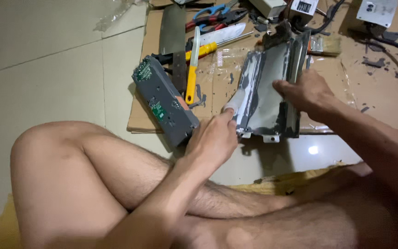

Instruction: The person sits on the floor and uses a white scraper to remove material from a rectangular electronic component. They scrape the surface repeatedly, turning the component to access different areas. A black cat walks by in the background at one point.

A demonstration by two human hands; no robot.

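A grey metal tray-shaped casing [266, 99], smeared with white paste, lies on a sheet of cardboard [374, 92]. My right hand [306, 90] presses on its right side wall, fingers curled over the edge. My left hand [213, 140] is at the casing's near left corner and pinches a small white tube or tip [234, 102] against its left rim. Just left of that hand rests a grey rectangular block [164, 101] with a green circuit board on its side. My crossed bare legs fill the lower half of the view.
Behind the casing lie a cleaver [173, 34], a yellow-handled knife [192, 69], a yellow screwdriver [201, 50], blue-handled scissors [213, 13], pliers [229, 17] and a paintbrush [325, 45]. Small boxes with black cables sit at the top right. Pale floor tiles spread to the left.
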